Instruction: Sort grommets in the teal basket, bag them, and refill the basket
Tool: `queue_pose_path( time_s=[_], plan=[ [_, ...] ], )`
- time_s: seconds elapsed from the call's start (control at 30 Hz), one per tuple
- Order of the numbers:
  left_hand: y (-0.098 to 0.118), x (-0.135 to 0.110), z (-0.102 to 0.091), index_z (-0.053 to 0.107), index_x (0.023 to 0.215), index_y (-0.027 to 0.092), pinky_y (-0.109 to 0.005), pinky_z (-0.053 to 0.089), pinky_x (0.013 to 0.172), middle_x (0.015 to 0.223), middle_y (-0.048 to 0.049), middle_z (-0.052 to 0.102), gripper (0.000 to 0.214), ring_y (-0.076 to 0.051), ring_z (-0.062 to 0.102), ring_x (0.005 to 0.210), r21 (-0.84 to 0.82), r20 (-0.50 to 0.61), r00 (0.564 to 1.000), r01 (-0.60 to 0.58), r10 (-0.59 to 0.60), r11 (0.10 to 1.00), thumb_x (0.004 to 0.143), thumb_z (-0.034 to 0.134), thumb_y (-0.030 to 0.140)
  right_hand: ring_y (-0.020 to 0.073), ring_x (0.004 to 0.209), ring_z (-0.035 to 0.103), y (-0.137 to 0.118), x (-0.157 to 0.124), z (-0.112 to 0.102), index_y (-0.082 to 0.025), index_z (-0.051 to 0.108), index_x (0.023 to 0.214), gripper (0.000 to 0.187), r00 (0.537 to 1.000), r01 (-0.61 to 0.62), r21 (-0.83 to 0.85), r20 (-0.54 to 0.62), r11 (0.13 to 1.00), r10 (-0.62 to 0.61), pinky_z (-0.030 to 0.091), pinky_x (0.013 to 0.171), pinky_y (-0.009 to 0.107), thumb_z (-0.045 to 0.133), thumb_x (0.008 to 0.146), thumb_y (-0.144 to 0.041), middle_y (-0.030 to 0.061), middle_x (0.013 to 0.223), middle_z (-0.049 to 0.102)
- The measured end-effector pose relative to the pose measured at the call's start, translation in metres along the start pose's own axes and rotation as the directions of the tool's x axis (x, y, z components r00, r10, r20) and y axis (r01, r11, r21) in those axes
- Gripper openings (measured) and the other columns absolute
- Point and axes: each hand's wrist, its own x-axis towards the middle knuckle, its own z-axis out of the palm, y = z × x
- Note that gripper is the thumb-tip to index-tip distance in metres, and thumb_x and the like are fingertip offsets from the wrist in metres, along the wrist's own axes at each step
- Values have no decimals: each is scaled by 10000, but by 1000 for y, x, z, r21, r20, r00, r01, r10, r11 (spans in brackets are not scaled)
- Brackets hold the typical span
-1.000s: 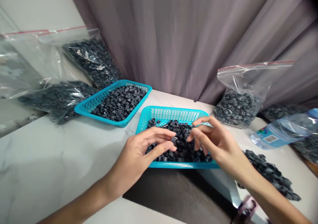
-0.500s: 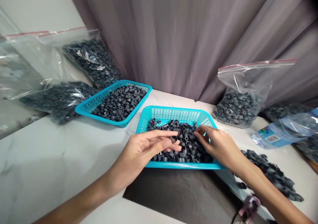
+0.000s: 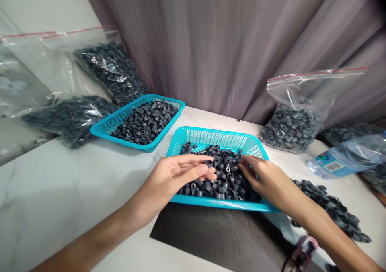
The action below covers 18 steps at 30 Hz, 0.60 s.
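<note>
Between the thumb and forefinger of my left hand [image 3: 173, 173] is a small dark grey plastic ring [image 3: 208, 163], held above the near blue basket [image 3: 223, 204]. This basket contains many loose dark grey rings [image 3: 221, 181] of the same sort, some showing a hole through the middle. My right hand [image 3: 265, 175] reaches over the basket's right side, with thumb and fingers pinched together close to the pieces. What its fingertips hold, if anything, is too small and hidden to make out.
A second blue basket [image 3: 135, 144] of small grey pieces stands back left, beside filled zip bags [image 3: 114, 69]. At the right are another filled bag [image 3: 292, 129], a plastic bottle [image 3: 340, 159], a pile of dark pieces [image 3: 334, 209] and a pink-handled tool [image 3: 304, 250].
The ring in my left hand has turned, its opening less toward me. My right hand has shifted slightly right. The near basket sits a little differently as the view moves slightly.
</note>
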Motion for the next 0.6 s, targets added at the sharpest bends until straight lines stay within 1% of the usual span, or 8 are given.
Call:
queue_pose_path(
  time_s=[0.1,0.2,0.23,0.3,0.37,0.43,0.5,0.6],
  plan=[
    [1,0,0,766,1165,221,-273,586,923,951,-36,822,274,-169,768,949,13,-2,1000,18,-18,1000,947,707,377,267,796,678,1,0,-4,-224,580,926,263,1000,15,58,-23,998,-14,415,695,371,384,1051,-347,82,839,710],
    [0,1,-1,760,1182,231,-268,591,911,976,-36,819,281,-170,766,957,31,13,1000,24,-24,999,964,678,389,241,737,633,3,4,-8,-231,568,901,252,987,32,111,-159,993,-14,424,686,370,407,1049,-357,64,814,676],
    [-1,1,-2,756,1189,238,-262,592,907,978,-32,819,282,-168,766,959,45,22,1000,18,-19,999,968,670,389,248,771,625,5,5,-8,-231,571,910,241,972,38,98,-236,994,-14,438,708,378,415,1047,-352,70,843,670],
    [-5,2,-1,745,1206,241,-267,593,913,977,-31,818,291,-175,767,970,105,43,999,2,-6,994,974,649,388,289,914,597,10,9,-6,-220,594,981,209,915,36,16,-402,999,-26,471,804,421,426,1041,-328,109,963,656],
    [-10,2,-1,737,1221,256,-296,584,955,1064,-35,807,300,-194,758,1021,244,45,999,-34,23,969,970,636,387,340,1076,528,15,12,0,-187,607,1122,229,856,12,-79,-515,997,-51,472,922,495,421,1033,-287,167,1124,610],
    [-16,2,-1,735,1231,298,-338,550,1035,1230,-25,761,306,-215,723,1121,425,31,997,-73,66,902,962,634,404,366,1157,474,18,12,7,-133,569,1269,317,838,-24,-113,-544,993,-42,458,989,551,396,1025,-239,221,1245,537],
    [-21,1,-2,723,1254,351,-377,487,1124,1358,2,699,322,-234,662,1237,554,20,996,-88,92,828,962,626,447,375,1204,455,17,9,13,-84,507,1363,391,849,-44,-94,-528,995,-12,443,1032,581,368,1013,-193,259,1315,477],
    [-23,2,-5,708,1272,371,-409,432,1180,1380,9,682,349,-254,618,1293,623,1,992,-100,127,776,967,604,504,374,1288,436,11,4,15,-74,464,1397,419,860,-38,9,-509,999,37,419,1088,595,344,1009,-174,276,1371,436]
  ],
)
